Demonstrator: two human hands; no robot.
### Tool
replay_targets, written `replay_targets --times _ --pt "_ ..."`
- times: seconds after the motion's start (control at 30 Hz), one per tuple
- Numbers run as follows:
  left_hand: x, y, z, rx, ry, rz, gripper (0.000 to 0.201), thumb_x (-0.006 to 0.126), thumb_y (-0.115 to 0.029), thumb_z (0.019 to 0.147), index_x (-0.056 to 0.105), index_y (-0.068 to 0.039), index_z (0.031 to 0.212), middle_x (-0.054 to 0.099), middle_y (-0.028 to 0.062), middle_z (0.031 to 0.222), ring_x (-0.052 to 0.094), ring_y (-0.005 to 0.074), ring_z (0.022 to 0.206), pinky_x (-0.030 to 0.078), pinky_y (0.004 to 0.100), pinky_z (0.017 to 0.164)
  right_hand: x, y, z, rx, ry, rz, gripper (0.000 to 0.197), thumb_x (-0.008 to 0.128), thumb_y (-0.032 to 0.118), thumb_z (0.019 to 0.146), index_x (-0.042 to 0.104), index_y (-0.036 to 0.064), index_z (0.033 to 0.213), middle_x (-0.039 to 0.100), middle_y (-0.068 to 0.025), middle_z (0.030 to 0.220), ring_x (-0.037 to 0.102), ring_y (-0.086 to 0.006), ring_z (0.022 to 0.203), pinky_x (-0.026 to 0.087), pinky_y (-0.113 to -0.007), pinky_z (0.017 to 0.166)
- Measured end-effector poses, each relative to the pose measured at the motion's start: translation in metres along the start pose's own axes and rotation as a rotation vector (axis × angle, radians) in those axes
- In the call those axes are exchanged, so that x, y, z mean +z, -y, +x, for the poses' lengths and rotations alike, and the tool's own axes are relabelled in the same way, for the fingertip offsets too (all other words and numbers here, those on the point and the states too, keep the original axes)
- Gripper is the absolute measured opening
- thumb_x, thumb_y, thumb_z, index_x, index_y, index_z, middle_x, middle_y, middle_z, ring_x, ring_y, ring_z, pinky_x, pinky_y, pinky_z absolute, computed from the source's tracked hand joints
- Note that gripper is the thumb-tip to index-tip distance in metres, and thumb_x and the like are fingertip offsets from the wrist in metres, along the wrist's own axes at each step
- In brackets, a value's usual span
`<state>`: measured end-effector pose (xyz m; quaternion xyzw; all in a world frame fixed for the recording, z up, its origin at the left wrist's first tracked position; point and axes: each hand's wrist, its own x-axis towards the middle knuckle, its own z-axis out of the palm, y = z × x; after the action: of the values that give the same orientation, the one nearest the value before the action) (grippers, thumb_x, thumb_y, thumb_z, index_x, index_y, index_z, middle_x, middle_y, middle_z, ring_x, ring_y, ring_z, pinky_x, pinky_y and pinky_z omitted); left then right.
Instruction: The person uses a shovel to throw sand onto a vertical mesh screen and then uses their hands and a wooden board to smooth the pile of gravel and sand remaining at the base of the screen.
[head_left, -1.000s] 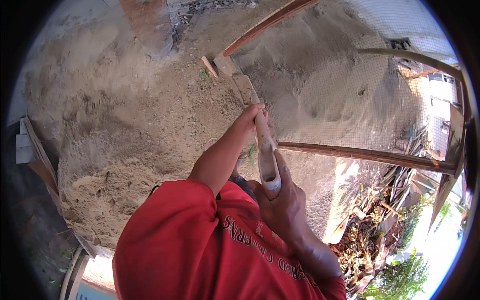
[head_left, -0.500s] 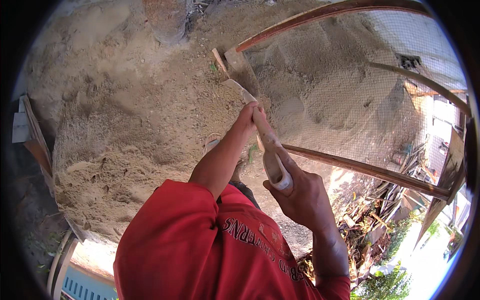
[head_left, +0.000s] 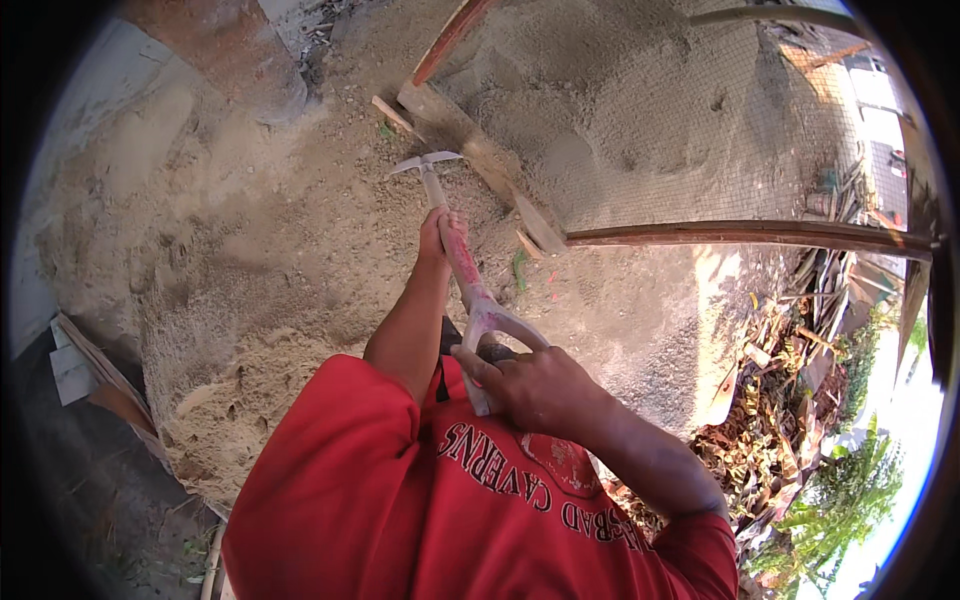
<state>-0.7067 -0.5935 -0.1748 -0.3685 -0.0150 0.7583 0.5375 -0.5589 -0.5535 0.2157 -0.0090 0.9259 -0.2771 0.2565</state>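
I hold a shovel (head_left: 462,258) with a pale, worn shaft marked with pink. My left hand (head_left: 440,234) is wrapped around the shaft a short way above the blade. At the upper end, my right hand (head_left: 530,388) grips the D-shaped handle (head_left: 487,318), close to my red shirt. The shovel's blade (head_left: 427,162) shows as a narrow pale edge above the sandy ground (head_left: 330,210); whether it touches the soil I cannot tell. Just past the blade lies a wooden board (head_left: 470,140) at the end of a mesh screen.
A wood-framed mesh screen (head_left: 720,234) stretches to the right over a pile of grey sand (head_left: 620,110). Loose, lighter sand (head_left: 250,400) lies at the left. A post (head_left: 240,60) stands at the far left. Dry leaves and wood scraps (head_left: 765,410) are heaped at the right.
The shovel has turned, its handle end coming left and in toward my body. Its blade now appears farther left. The whole view has shifted, and both hands still grip the shovel.
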Motion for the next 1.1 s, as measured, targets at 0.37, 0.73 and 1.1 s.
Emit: replay_targets --times 0.37,0.73,1.1 --pt "0.034 0.166 -0.045 -0.092 -0.231 0.637 0.020 0.061 -0.020 0.089 0.050 -0.003 0.092 0.055 0.0086 0.073 0.057 0.0195 0.058 0.052 0.0327 0.053 0.041 0.049 -0.152 0.371 -0.410 0.167 0.077 0.072 0.020 0.076 0.039 0.0057 0.144 0.068 -0.0129 0.080 0.069 -0.0281 0.065 0.055 -0.039 0.055" --pt "-0.074 0.173 0.034 -0.151 -0.364 0.895 0.025 0.065 -0.023 0.083 0.052 -0.003 0.091 0.056 0.0108 0.068 0.057 0.0219 0.053 0.050 0.0378 0.050 0.128 0.010 -0.124 0.660 -0.365 0.386 0.081 0.071 0.025 0.078 0.032 0.0154 0.149 0.069 -0.0176 0.099 0.068 -0.0380 0.074 0.056 -0.048 0.064" --pt "-0.128 0.228 -0.025 -0.021 -0.463 1.073 0.036 0.063 -0.027 0.089 0.046 0.000 0.103 0.056 0.0130 0.082 0.059 0.0245 0.058 0.053 0.0373 0.051 0.236 0.035 -0.232 0.521 -0.830 0.439 0.075 0.077 0.021 0.076 0.044 0.0109 0.142 0.069 -0.0220 0.097 0.069 -0.0374 0.072 0.056 -0.042 0.064"
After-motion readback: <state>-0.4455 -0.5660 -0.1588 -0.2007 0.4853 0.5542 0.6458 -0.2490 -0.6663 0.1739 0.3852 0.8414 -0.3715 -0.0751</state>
